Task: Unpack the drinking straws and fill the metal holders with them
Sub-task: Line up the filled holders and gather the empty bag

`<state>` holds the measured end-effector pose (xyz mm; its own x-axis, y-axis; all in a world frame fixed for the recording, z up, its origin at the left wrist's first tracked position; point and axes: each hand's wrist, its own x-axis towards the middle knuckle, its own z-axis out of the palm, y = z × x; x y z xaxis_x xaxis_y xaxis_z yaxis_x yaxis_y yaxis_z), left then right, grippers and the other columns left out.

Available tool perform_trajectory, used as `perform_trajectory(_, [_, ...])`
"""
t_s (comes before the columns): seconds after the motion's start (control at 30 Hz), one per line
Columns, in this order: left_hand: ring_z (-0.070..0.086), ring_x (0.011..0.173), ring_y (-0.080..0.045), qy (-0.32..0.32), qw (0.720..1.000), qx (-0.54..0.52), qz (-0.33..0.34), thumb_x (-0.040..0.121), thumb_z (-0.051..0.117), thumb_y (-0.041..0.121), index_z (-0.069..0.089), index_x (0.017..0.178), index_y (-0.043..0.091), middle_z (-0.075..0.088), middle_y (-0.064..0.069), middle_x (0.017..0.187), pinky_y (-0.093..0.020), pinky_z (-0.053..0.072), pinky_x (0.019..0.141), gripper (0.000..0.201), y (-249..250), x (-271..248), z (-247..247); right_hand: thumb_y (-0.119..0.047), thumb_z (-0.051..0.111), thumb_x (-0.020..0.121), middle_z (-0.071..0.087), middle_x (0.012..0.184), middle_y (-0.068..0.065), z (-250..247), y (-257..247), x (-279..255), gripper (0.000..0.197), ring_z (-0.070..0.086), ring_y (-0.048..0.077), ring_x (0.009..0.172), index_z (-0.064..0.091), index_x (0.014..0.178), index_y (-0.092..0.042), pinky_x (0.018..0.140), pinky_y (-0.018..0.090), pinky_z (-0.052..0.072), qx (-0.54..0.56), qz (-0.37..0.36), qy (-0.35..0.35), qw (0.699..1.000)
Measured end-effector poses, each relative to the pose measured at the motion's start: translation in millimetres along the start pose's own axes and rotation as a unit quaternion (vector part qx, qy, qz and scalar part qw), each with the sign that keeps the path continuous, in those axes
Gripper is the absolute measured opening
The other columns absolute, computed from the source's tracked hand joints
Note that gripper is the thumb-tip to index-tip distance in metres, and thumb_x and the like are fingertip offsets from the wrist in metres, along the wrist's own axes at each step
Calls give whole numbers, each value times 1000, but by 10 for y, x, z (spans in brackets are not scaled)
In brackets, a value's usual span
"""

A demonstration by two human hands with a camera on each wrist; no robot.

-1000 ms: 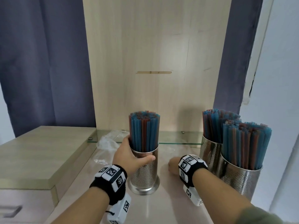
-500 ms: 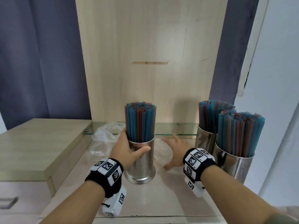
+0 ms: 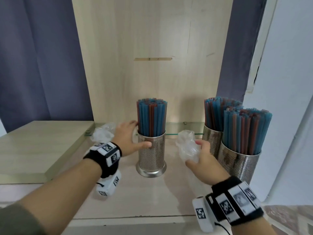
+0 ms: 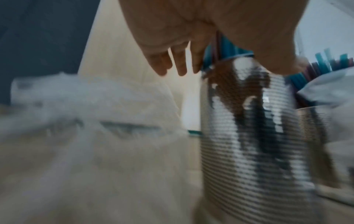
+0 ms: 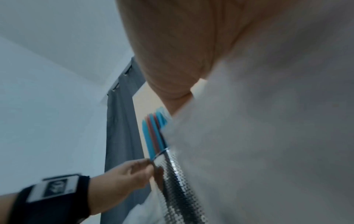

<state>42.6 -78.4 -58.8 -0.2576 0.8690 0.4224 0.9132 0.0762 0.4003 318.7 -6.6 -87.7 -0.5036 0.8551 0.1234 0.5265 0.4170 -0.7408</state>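
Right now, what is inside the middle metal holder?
The middle holder is packed with upright blue and red straws standing well above its rim. Their lower ends and the holder's bottom are hidden behind the perforated wall.

Blue and red against silver

Blue and brick-red plastic drinking straws (image 3: 152,119) fill perforated silver metal holders (image 3: 151,155); purple-grey curtains (image 3: 42,65) flank pale wood panel (image 3: 152,48).

three perforated metal holders (image 3: 151,154) upright on the counter, each packed with blue and red straws (image 3: 152,118)
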Motion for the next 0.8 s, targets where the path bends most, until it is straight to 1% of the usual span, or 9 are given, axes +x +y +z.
perform_trajectory(0.1, [11,146,-32,-8,977,206,-51,47,69,84,18,150,40,14,-5,160,-53,13,116,123,-231,72,-208,-26,65,90,63,112,-4,5,43,-194,65,69,14,90,15,128,-40,87,42,56,42,-35,-34,998])
perform_trajectory(0.23, [-13,145,-47,-91,941,259,-197,35,76,82,-11,147,50,-20,-13,159,-63,7,114,146,-537,-19,-217,-24,70,89,61,118,-10,25,-30,-304,68,67,-1,88,19,131,-36,76,19,55,64,-64,-78,993])
perform_trajectory(0.33, [18,145,-40,-144,953,168,-205,38,87,68,-17,148,44,-1,-13,161,-51,29,114,154,-641,-162,-113,-23,73,87,57,117,-17,92,-74,-346,70,63,-12,89,21,131,-38,71,11,51,77,-93,-75,990])
perform_trajectory(0.43, [40,134,-30,-195,961,127,-147,43,94,50,-13,151,36,35,-13,151,-36,37,105,153,-616,-303,-13,-30,75,84,56,125,-16,208,-78,-355,70,63,-5,96,23,129,-44,85,22,55,83,-112,-63,988])
perform_trajectory(0.5, [48,127,-27,-240,954,130,-125,47,94,48,-16,149,40,46,-8,144,-34,40,103,150,-570,-433,28,-46,73,78,57,131,-10,293,-100,-352,71,62,3,108,24,129,-48,97,36,52,91,-118,-65,987])
perform_trajectory(0.57, [52,122,-27,-271,944,152,-113,49,91,52,-21,144,48,51,-5,139,-38,41,103,146,-503,-593,25,-57,70,74,55,134,-6,370,-169,-355,74,59,8,116,24,132,-48,102,36,48,83,-135,-64,985])
perform_trajectory(0.67, [56,112,-26,-269,947,159,-82,56,88,46,-27,136,55,55,-5,130,-40,45,99,141,-400,-884,-36,-46,73,83,50,123,-19,452,-391,-394,76,54,5,110,25,141,-38,88,6,40,50,-175,-35,983])
perform_trajectory(0.73, [59,106,-20,-265,956,122,-40,65,84,35,-27,129,60,57,3,126,-35,49,95,131,-297,-1098,-99,-40,73,85,45,114,-23,524,-544,-407,72,52,4,101,27,140,-35,77,7,39,23,-199,11,980])
perform_trajectory(0.8, [59,104,-13,-252,964,88,6,73,76,28,-18,130,58,57,10,123,-30,50,92,114,-239,-1318,-108,-38,73,86,46,115,-20,645,-660,-392,66,52,6,98,33,138,-33,79,19,42,13,-222,65,973])
